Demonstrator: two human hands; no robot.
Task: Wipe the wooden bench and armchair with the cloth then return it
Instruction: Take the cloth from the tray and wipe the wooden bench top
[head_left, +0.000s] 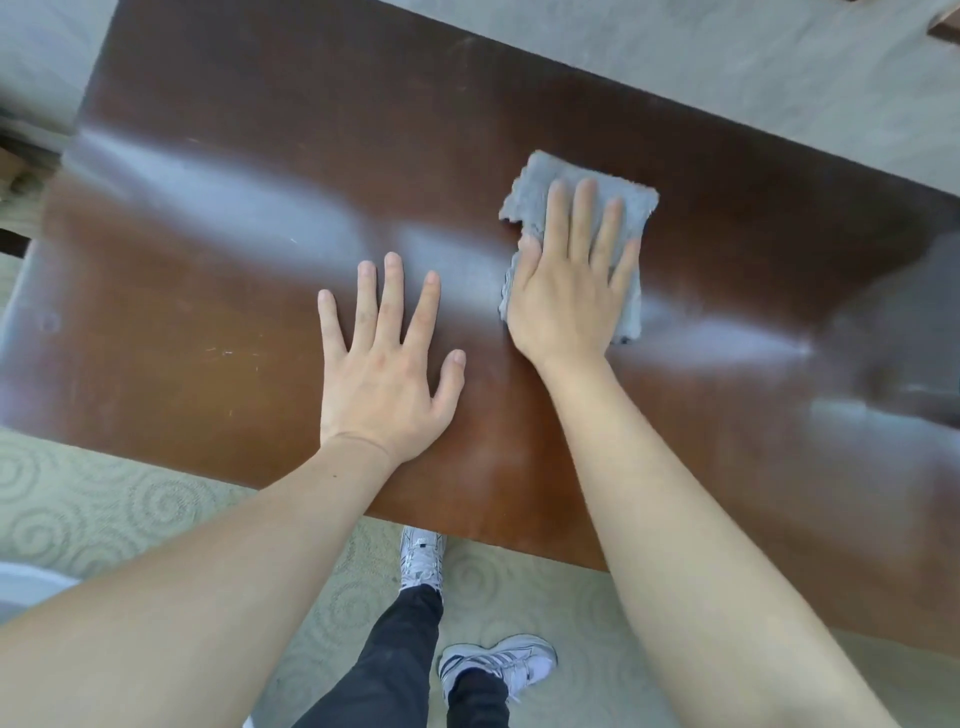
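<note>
Patterned carpet borders the brown bench (218, 322), where my right hand (566, 291) presses the grey cloth (631, 200) flat right of centre, fingers straight, left hand (387, 364) spread bare beside it, so I should overlap even strokes toward the far edge.

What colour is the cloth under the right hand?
Grey: the cloth, seen in the head view, pressed flat on the brown bench.

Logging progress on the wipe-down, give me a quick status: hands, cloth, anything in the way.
Right hand flat, pressing the grey cloth onto the wooden bench. Left hand open, fingers spread on the bench. Nothing blocking on the visible surface.
</note>
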